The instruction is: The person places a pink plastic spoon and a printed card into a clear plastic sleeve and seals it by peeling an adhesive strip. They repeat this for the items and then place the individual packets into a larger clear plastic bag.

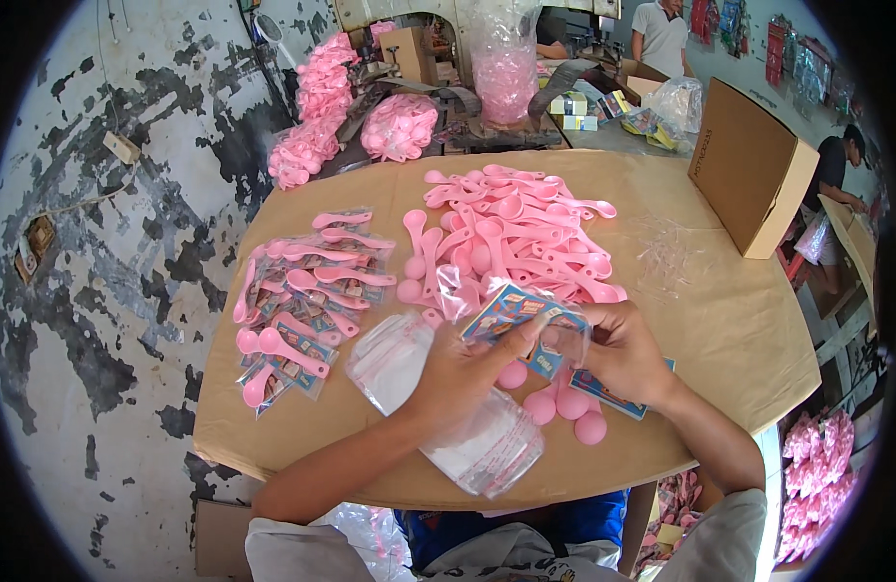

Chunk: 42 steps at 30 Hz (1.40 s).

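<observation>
Over the near middle of the table, both my hands are closed on a small packet. My left hand (453, 373) pinches a blue printed card (509, 308) with its thumb on top. At the card's right end, my right hand (624, 354) grips a clear plastic bag (573, 341); how far the card sits inside it I cannot tell. A stack of flat clear bags (492, 451) lies under my left wrist. Beneath my right hand are more blue cards (623, 396) and several pink measuring spoons (590, 428). Beyond rises a big heap of loose pink spoons (526, 228).
Bagged pink spoons with cards (322, 276) are piled at the left. Thin clear scraps (667, 254) lie right of the heap, near a standing cardboard box (753, 165). Bundles of pink spoons (400, 126) sit behind the table. Other people are in the right background.
</observation>
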Each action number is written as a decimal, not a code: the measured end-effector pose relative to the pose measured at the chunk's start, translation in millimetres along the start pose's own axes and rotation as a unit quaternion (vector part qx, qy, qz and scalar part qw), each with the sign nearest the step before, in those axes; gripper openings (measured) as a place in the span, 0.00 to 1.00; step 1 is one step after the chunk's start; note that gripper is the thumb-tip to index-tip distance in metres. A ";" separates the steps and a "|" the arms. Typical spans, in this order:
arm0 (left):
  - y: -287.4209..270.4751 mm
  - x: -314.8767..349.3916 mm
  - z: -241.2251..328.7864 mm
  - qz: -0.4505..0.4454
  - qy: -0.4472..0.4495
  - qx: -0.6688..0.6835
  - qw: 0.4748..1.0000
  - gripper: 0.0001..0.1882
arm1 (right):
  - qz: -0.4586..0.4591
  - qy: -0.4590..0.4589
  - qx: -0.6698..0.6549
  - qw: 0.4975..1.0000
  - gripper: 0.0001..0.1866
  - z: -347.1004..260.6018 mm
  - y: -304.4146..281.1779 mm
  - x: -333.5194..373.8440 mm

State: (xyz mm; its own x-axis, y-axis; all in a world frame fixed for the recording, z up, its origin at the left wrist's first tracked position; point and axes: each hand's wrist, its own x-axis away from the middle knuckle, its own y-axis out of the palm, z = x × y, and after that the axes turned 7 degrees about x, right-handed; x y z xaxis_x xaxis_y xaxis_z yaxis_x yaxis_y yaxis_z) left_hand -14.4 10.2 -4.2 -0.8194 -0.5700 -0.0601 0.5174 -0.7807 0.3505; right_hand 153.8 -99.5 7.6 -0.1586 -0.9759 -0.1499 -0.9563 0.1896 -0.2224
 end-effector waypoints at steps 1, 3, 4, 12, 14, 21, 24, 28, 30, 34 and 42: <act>1.0 1.3 -1.8 0.003 -0.016 -0.036 0.999 0.17 | 0.000 -0.001 0.000 1.000 0.10 -2.1 1.3 -0.1; 9.1 1.9 -3.7 -0.021 0.027 0.011 0.999 0.23 | -0.013 0.026 0.036 0.999 0.11 -6.9 2.5 0.8; 12.9 1.1 -4.3 -0.048 0.069 0.061 0.995 0.30 | -0.010 0.026 0.037 0.999 0.11 -5.2 1.0 1.2; -5.9 1.4 4.5 -0.162 0.047 -0.052 0.984 0.27 | 0.029 -0.009 -0.069 0.997 0.10 -17.9 21.1 -8.0; -5.1 2.3 4.5 -0.174 0.119 -0.024 0.977 0.22 | 0.006 -0.039 0.026 0.999 0.12 -3.5 11.2 -10.4; -32.8 -15.6 22.0 -0.036 0.204 0.071 0.976 0.24 | 0.051 -0.077 0.394 0.915 0.17 20.4 -83.0 -67.3; -36.6 -21.5 26.4 -0.022 0.197 0.092 0.976 0.26 | 0.027 -0.161 0.507 0.846 0.15 42.2 -103.4 -77.5; -41.0 -21.2 22.1 -0.001 0.165 0.081 0.983 0.27 | -0.035 -0.083 0.546 0.833 0.15 31.7 -86.4 -75.7; -39.5 -20.6 20.0 0.008 0.149 0.085 0.985 0.28 | -0.034 -0.098 0.566 0.818 0.16 29.9 -82.6 -70.8; -38.2 -20.0 21.1 0.006 0.140 0.082 0.987 0.28 | -0.032 -0.129 0.589 0.797 0.17 25.6 -79.3 -57.3; -36.0 -20.2 12.4 -0.033 0.141 0.106 0.984 0.29 | -0.058 0.057 0.609 0.789 0.16 20.1 -77.5 -54.6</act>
State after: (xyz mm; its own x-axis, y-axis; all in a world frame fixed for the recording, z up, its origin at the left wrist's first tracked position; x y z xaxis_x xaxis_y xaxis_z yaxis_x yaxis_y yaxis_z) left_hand -19.5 53.0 -4.0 -0.7334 -0.5909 -0.3362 0.3773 -0.7652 0.5217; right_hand 241.5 -58.7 13.7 -0.1755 -0.9844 0.0114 -0.0317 -0.0059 -0.9995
